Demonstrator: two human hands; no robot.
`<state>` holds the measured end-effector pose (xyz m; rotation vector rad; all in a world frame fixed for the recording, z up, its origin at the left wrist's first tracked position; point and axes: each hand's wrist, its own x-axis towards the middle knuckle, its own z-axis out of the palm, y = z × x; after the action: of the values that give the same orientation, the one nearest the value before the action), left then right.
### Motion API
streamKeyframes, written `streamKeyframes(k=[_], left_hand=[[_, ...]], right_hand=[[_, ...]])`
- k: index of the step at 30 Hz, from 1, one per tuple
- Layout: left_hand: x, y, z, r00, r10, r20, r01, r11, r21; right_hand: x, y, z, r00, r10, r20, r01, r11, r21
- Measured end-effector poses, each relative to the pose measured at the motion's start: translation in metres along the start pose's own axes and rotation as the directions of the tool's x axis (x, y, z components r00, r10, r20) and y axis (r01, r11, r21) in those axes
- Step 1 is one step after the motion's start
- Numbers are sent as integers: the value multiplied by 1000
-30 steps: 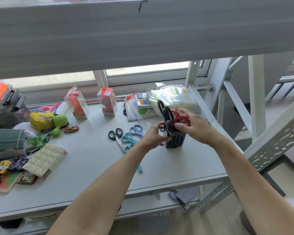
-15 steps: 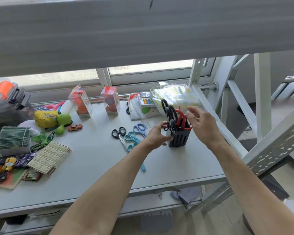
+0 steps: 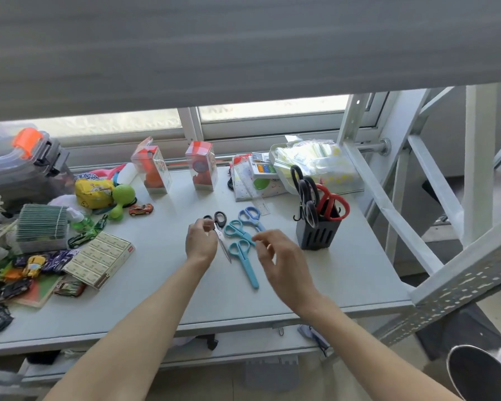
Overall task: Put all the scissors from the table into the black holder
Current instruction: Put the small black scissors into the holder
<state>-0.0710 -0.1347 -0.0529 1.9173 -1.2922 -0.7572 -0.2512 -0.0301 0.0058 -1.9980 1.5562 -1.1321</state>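
Note:
The black holder [image 3: 315,235] stands on the right part of the white table [image 3: 168,296], with black-handled scissors [image 3: 307,192] and red-handled scissors [image 3: 333,204] sticking out of it. Several scissors lie in the table's middle: a black-handled pair [image 3: 221,224], two teal pairs [image 3: 236,230] [image 3: 245,260] and a blue pair [image 3: 252,216]. My left hand [image 3: 200,241] hovers over the black-handled pair, fingers curled and apart, touching near its handle. My right hand [image 3: 278,259] hovers just right of the teal pairs, fingers apart, holding nothing.
Toys, toy cars, a yellow pouch [image 3: 94,192] and a white box [image 3: 100,257] crowd the table's left side. Two clear toy boxes [image 3: 200,166] and plastic bags [image 3: 315,163] line the back. A metal frame [image 3: 388,204] rises at the right edge.
Both hands have left the black holder and moved left toward me, over the scissors lying mid-table. The scissors in the holder stand on their own.

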Motion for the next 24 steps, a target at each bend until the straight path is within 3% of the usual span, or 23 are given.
streamKeyframes(k=[3, 7, 9, 12, 14, 17, 24], left_hand=[[8, -13, -8, 995, -51, 84, 44, 996, 83], [18, -4, -13, 985, 43, 168, -58, 995, 84], [28, 0, -15, 978, 17, 209, -35, 996, 84], [40, 4, -15, 958, -108, 265, 95, 994, 62], [42, 5, -13, 953, -118, 279, 99, 992, 81], [49, 0, -10, 967, -74, 244, 51, 994, 97], [48, 1, -25, 951, -210, 225, 236, 967, -93]], right_hand=[[19, 10, 40, 967, 151, 204, -136, 987, -87], [48, 3, 77, 893, 209, 399, -154, 974, -165], [59, -3, 91, 862, 242, 447, -159, 964, -214], [66, -8, 106, 814, 310, 491, -186, 940, -286], [65, -10, 113, 798, 342, 496, -201, 927, -315], [62, -11, 117, 802, 359, 477, -227, 922, -313], [52, -11, 116, 842, 342, 417, -241, 930, -276]])
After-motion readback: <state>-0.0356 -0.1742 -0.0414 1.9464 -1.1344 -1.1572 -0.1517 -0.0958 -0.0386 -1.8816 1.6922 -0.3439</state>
